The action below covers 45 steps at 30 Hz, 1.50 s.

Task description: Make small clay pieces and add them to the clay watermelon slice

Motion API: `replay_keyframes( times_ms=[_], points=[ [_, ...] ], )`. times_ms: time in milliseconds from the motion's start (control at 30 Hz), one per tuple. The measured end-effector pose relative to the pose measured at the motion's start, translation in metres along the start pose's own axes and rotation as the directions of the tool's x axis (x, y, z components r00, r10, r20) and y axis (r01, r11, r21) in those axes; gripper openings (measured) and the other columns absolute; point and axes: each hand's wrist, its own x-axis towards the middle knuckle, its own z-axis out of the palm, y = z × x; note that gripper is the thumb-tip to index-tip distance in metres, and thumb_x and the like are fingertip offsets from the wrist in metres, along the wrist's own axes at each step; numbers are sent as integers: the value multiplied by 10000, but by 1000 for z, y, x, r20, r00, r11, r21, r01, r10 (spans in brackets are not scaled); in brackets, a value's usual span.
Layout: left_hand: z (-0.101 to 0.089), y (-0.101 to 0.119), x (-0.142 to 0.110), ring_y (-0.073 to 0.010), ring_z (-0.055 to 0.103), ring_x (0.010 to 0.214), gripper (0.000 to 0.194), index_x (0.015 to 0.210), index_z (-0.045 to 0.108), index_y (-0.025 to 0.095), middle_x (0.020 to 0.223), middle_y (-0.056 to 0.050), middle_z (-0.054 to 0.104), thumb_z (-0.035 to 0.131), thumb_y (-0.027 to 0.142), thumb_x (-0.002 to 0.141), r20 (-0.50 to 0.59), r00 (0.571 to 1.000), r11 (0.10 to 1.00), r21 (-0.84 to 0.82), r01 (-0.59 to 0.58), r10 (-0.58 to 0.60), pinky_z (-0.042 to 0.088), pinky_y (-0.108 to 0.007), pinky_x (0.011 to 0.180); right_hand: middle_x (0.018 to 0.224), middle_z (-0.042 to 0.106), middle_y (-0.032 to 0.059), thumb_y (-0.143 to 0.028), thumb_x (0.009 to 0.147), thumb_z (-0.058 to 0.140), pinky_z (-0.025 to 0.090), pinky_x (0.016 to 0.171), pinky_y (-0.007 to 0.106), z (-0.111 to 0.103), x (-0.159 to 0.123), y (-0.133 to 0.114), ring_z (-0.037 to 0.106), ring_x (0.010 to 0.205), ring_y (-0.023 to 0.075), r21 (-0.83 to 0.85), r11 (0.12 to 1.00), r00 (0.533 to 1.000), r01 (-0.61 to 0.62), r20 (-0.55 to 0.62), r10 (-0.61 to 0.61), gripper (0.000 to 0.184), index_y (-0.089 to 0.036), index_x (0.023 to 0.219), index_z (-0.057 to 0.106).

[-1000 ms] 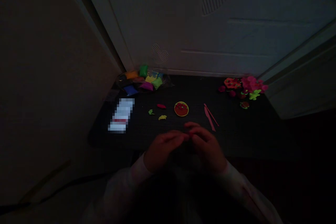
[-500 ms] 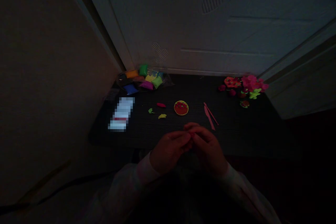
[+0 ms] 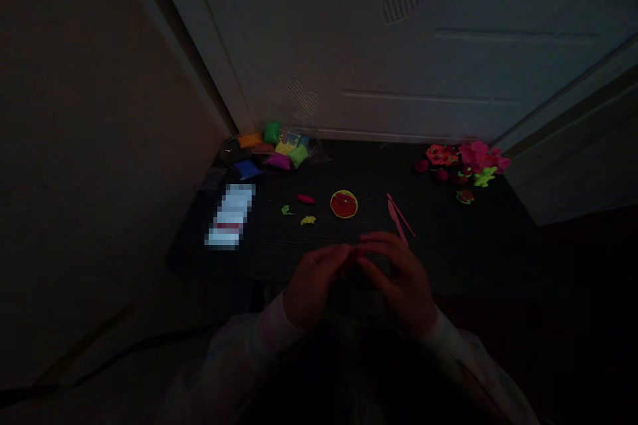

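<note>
Over the near edge of the table, my left hand (image 3: 315, 282) and my right hand (image 3: 405, 282) meet at the fingertips. Between them is a small red piece of clay (image 3: 357, 252), mostly covered by the fingers and dim. Both hands are closed on it in a pinch. Beyond them lies a round yellow-rimmed clay disc (image 3: 343, 206) with a red top and small bits on it. To its left are a red clay roll (image 3: 306, 199), a green clay scrap (image 3: 286, 210) and a yellow clay scrap (image 3: 308, 220).
A pink plastic knife (image 3: 397, 220) and a thin pink stick (image 3: 401, 214) lie right of the disc. On the left glows a blurred phone screen (image 3: 232, 216). Coloured clay packets (image 3: 279, 161) sit at the back left, bright clay pieces (image 3: 478, 158) at the back right.
My hands have shifted slightly and the right fingers have straightened and spread more around the small red piece. The right hand now covers the knife's near end. Things on the table stay put.
</note>
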Motion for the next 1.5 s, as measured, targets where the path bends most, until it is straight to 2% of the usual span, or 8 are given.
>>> replay_keyframes(
  times_ms=[267, 433, 567, 667, 767, 867, 1133, 1500],
  points=[
    [7, 14, -3, -157, 528, 838, 215, 747, 614, 136, 847, -60, 616, 429, 244, 773, 102, 966, 885, -389, 257, -236, 386, -283, 742, 926, 561, 50, -178, 759, 515, 440, 769, 320, 4, -1, 9, 527, 887, 152, -80, 995, 997, 61, -33, -63, 129, -218, 877, 549],
    [7, 13, 1, -165, 513, 901, 253, 813, 613, 133, 951, -79, 597, 389, 247, 783, 108, 964, 889, -374, 264, -241, 382, -281, 758, 910, 566, 47, -190, 746, 531, 432, 775, 319, 6, 1, 22, 520, 886, 157, -140, 987, 995, 73, -49, -81, 125, -209, 866, 562],
    [-7, 6, 8, -178, 489, 971, 243, 899, 612, 171, 1083, -66, 560, 444, 250, 743, -35, 998, 995, -90, 41, -44, 387, -278, 759, 845, 576, 55, -241, 744, 533, 424, 761, 339, 5, 9, 49, 525, 839, 173, -255, 967, 997, -15, -76, -4, 108, -189, 827, 580],
    [-28, 8, 19, -196, 499, 956, 230, 878, 617, 182, 1036, -60, 581, 473, 270, 722, -177, 966, 958, 251, -138, 186, 393, -302, 758, 824, 596, 51, -280, 732, 543, 401, 766, 370, 6, 18, 69, 531, 827, 191, -394, 916, 997, -81, -37, 72, 121, -192, 795, 598],
    [-52, 13, 33, -190, 509, 920, 205, 834, 622, 178, 938, -47, 598, 509, 273, 692, -212, 863, 739, 631, -237, 458, 357, -329, 840, 823, 608, 42, -290, 732, 538, 380, 773, 388, 9, 23, 82, 532, 830, 200, -427, 900, 995, -91, -12, 95, 118, -205, 771, 609],
    [-74, 17, 44, -195, 501, 925, 206, 825, 620, 179, 925, -49, 589, 495, 280, 697, -154, 737, 483, 837, -257, 658, 356, -342, 851, 842, 611, 39, -306, 740, 522, 367, 767, 394, 14, 25, 87, 527, 849, 206, -438, 895, 995, -91, -1, 100, 131, -217, 772, 613],
    [-105, 10, 48, -194, 521, 881, 248, 835, 612, 169, 883, -57, 599, 450, 330, 737, -91, 632, 304, 923, -238, 770, 395, -341, 815, 898, 597, 45, -324, 718, 535, 347, 764, 396, 16, 23, 93, 513, 883, 218, -482, 868, 991, -119, -1, 135, 137, -229, 772, 617],
    [-108, 11, 46, -197, 523, 881, 260, 838, 609, 169, 886, -61, 598, 441, 340, 739, -91, 644, 287, 935, -206, 759, 405, -344, 806, 960, 580, 40, -333, 688, 567, 327, 797, 416, 11, 18, 91, 488, 937, 230, -505, 856, 990, -113, 16, 140, 128, -242, 763, 616]
  ],
)
